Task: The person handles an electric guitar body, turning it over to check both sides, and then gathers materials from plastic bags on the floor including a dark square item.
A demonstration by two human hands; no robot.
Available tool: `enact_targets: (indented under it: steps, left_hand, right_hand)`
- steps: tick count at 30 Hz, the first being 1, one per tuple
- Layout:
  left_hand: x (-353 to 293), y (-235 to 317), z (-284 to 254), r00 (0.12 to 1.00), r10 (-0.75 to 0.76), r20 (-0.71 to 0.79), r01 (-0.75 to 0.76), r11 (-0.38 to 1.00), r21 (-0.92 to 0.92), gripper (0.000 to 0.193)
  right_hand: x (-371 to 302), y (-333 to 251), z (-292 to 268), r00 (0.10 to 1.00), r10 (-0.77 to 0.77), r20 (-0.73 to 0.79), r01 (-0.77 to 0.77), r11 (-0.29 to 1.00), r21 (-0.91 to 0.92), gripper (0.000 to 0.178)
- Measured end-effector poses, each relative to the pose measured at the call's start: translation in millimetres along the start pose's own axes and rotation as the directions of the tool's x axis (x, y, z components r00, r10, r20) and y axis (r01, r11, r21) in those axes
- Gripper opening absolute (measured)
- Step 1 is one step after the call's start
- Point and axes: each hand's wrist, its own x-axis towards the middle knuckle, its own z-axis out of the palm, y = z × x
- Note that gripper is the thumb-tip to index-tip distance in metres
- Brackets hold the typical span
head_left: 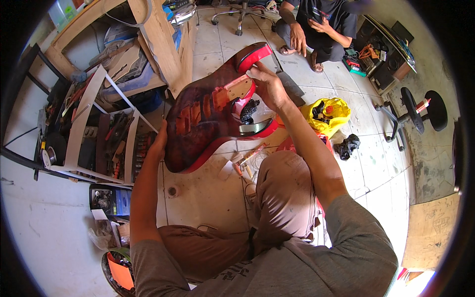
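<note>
An electric guitar body (198,131), glossy dark red-brown with bright red sides, is held up tilted in front of me. Bare wood shows in its neck pocket (241,90), which has several small holes, and routed cavities run across its face. My left hand (161,141) grips the rounded lower end by its edge; the fingers are mostly hidden behind it. At the other end, my right hand (268,86) is closed on the body beside the neck pocket, between the two horns. The body has no neck or strings on it.
Small orange-handled tools (242,166) and paper scraps lie on the tiled floor below. On my left stands a tool rack (99,128) beside a wooden bench (166,42). A yellow bag (339,111) and a crumpled black bag (347,147) are right; another person (319,24) squats beyond, holding a phone.
</note>
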Motion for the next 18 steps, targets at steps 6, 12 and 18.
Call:
enact_targets:
  steps: [6,12,18]
  left_hand:
    - [21.9,-8.5,-14.7,0.994,0.052,-0.096,-0.060,0.995,-0.082,0.104]
    - [13.9,-6.4,-18.2,0.968,0.117,-0.221,-0.129,0.991,-0.038,0.107]
    - [-5.9,1.8,-7.7,0.948,0.161,-0.274,-0.179,0.983,-0.041,0.108]
  right_hand:
    - [-2.7,-0.7,-3.2,0.987,0.062,0.151,-0.046,0.993,-0.107,0.114]
    - [4.6,15.2,-17.0,0.968,0.080,0.239,-0.023,0.972,-0.232,0.127]
    - [-0.7,5.8,-8.1,0.953,0.141,0.267,-0.084,0.973,-0.213,0.124]
